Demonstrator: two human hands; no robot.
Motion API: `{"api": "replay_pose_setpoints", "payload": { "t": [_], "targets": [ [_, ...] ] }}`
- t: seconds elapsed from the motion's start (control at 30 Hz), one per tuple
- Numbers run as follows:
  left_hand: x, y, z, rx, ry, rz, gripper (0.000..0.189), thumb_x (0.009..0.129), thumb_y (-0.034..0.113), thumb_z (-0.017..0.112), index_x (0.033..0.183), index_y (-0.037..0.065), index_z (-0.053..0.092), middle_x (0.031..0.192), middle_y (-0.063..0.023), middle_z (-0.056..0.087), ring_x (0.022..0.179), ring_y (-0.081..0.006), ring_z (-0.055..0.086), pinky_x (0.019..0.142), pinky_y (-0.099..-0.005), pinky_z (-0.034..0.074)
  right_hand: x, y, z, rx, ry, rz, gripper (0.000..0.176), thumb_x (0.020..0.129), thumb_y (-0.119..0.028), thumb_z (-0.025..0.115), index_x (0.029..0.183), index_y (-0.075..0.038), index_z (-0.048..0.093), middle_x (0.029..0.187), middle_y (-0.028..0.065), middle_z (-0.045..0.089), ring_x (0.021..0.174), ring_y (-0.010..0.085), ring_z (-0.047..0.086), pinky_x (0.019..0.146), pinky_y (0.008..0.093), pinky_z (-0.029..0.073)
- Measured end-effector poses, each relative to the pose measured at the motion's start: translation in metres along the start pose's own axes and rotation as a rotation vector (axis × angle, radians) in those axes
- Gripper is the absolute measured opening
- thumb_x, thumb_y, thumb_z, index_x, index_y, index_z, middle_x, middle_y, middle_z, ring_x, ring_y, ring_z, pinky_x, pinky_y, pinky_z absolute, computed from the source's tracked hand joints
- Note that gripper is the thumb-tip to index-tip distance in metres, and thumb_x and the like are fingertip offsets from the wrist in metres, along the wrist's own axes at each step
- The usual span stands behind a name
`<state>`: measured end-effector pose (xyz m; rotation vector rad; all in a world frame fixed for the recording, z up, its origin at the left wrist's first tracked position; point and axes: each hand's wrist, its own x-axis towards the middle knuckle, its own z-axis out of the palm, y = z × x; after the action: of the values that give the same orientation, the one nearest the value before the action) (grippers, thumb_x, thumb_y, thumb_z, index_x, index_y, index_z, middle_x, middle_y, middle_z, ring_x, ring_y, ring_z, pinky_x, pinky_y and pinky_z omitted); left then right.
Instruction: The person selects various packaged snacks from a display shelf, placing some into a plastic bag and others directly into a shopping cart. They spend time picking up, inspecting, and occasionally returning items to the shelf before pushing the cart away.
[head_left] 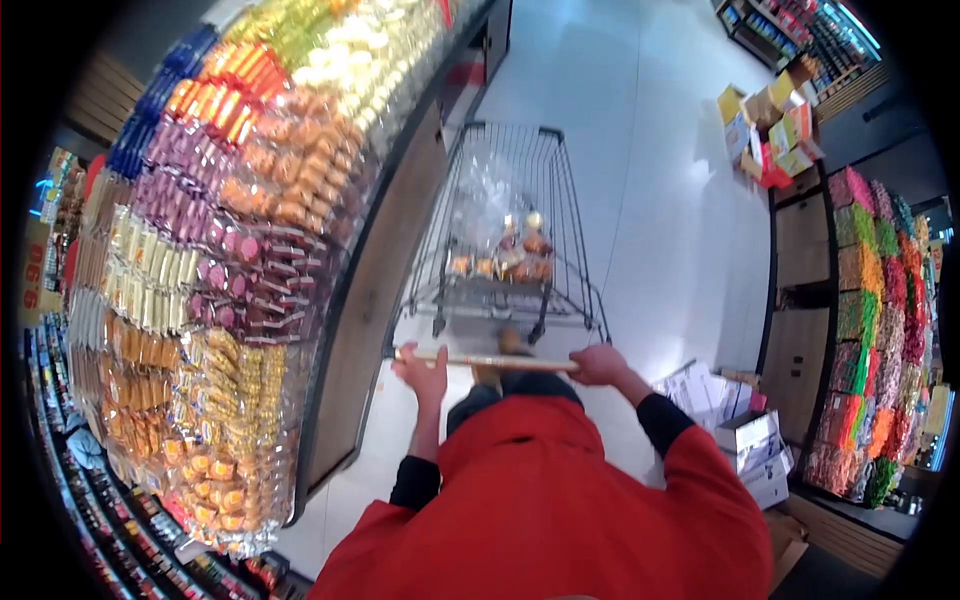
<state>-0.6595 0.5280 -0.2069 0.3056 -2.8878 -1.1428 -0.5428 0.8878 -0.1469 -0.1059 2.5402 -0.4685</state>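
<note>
A wire shopping cart stands straight in front of me, its light-coloured handle running across between my hands. My right hand is closed around the right end of that handle. At the left end, my left hand holds it more loosely, with the fingers partly apart. Inside the cart lie a clear plastic bag and several packaged items with brown and orange contents; their exact kind is too small to tell.
A long display of wrapped sweets borders the left side. Colourful packaged sweets fill a stand on the right. Opened cartons stand ahead right, and white boxes sit on the floor near my right arm. Pale floor stretches ahead.
</note>
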Motion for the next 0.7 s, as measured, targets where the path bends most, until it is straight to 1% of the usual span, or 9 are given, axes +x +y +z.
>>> {"api": "replay_pose_setpoints", "payload": {
  "t": [0.07,0.13,0.2,0.27,0.33,0.4,0.47,0.6,0.7],
  "targets": [
    [0.010,-0.003,-0.023,-0.080,-0.225,0.036,0.060,0.081,0.030,0.080,0.127,0.006,0.049,0.113,-0.0249,0.050,0.105,-0.0381,0.050,0.090,-0.0462,0.042,0.003,0.005,-0.001,0.035,0.011,-0.065,0.038,0.085,-0.052,0.064,0.084,-0.013,0.066,0.075,0.0136,0.067,0.076,0.0373,0.067,0.067,0.0498,0.052],
    [0.021,0.032,-0.064,0.061,-0.491,-0.015,0.052,0.089,0.028,0.073,0.130,0.006,0.050,0.093,-0.0176,0.059,0.081,-0.0335,0.058,0.078,-0.0457,0.048,0.005,0.004,-0.017,0.099,-0.061,-0.084,0.047,0.087,-0.057,0.061,0.081,-0.011,0.065,0.073,0.0134,0.066,0.073,0.0377,0.065,0.065,0.0480,0.051],
    [0.027,0.044,-0.082,0.415,-0.525,0.217,0.039,0.091,0.026,0.070,0.121,0.005,0.058,0.086,-0.0160,0.059,0.077,-0.0349,0.058,0.074,-0.0477,0.048,0.014,0.013,-0.029,0.214,-0.105,-0.114,0.046,0.090,-0.054,0.061,0.080,-0.009,0.065,0.074,0.0136,0.065,0.073,0.0378,0.064,0.065,0.0473,0.050],
    [0.039,0.072,-0.080,0.481,-0.529,0.249,0.031,0.090,0.025,0.070,0.112,0.004,0.062,0.086,-0.0154,0.059,0.078,-0.0350,0.058,0.073,-0.0478,0.047,0.035,0.024,-0.050,0.324,-0.142,-0.150,0.046,0.092,-0.052,0.061,0.079,-0.008,0.064,0.074,0.0138,0.064,0.073,0.0379,0.063,0.066,0.0466,0.050],
    [0.052,0.097,-0.059,0.544,-0.540,0.291,0.024,0.090,0.024,0.071,0.103,0.004,0.066,0.086,-0.0149,0.059,0.080,-0.0351,0.059,0.072,-0.0479,0.046,0.068,0.035,-0.069,0.510,0.214,0.003,0.032,0.095,-0.035,0.063,0.084,-0.005,0.064,0.077,0.0132,0.064,0.073,0.0344,0.062,0.067,0.0448,0.049],
    [0.058,0.114,-0.031,0.267,-0.496,0.620,0.018,0.088,0.022,0.071,0.088,0.004,0.068,0.086,-0.0126,0.058,0.079,-0.0330,0.060,0.070,-0.0455,0.046,0.121,0.059,-0.074,0.500,0.274,0.084,0.022,0.095,-0.025,0.063,0.087,-0.004,0.063,0.080,0.0136,0.065,0.078,0.0348,0.063,0.070,0.0452,0.050],
    [0.050,0.111,-0.001,0.166,-0.628,0.541,0.020,0.089,0.023,0.070,0.082,0.005,0.065,0.082,-0.0106,0.059,0.077,-0.0326,0.060,0.068,-0.0435,0.046,0.185,0.096,-0.043,0.487,0.303,0.094,0.017,0.092,-0.021,0.062,0.094,-0.004,0.063,0.087,0.0157,0.065,0.086,0.0363,0.064,0.074,0.0471,0.050],
    [0.036,0.106,0.025,0.409,-0.801,0.412,0.033,0.094,0.030,0.065,0.071,0.007,0.063,0.066,-0.0127,0.058,0.060,-0.0368,0.059,0.058,-0.0472,0.047,0.299,0.158,0.042,0.292,0.108,0.252,0.024,0.086,-0.012,0.063,0.108,-0.004,0.058,0.106,0.0187,0.063,0.098,0.0397,0.063,0.086,0.0482,0.052],
    [0.038,0.107,0.026,0.386,-0.715,0.426,0.033,0.091,0.027,0.065,0.066,0.008,0.057,0.065,-0.0114,0.056,0.058,-0.0342,0.058,0.054,-0.0455,0.046,0.341,0.183,0.069,0.230,0.113,0.325,0.037,0.083,-0.008,0.064,0.118,-0.004,0.054,0.121,0.0192,0.058,0.105,0.0414,0.061,0.091,0.0484,0.052]
  ]
}}
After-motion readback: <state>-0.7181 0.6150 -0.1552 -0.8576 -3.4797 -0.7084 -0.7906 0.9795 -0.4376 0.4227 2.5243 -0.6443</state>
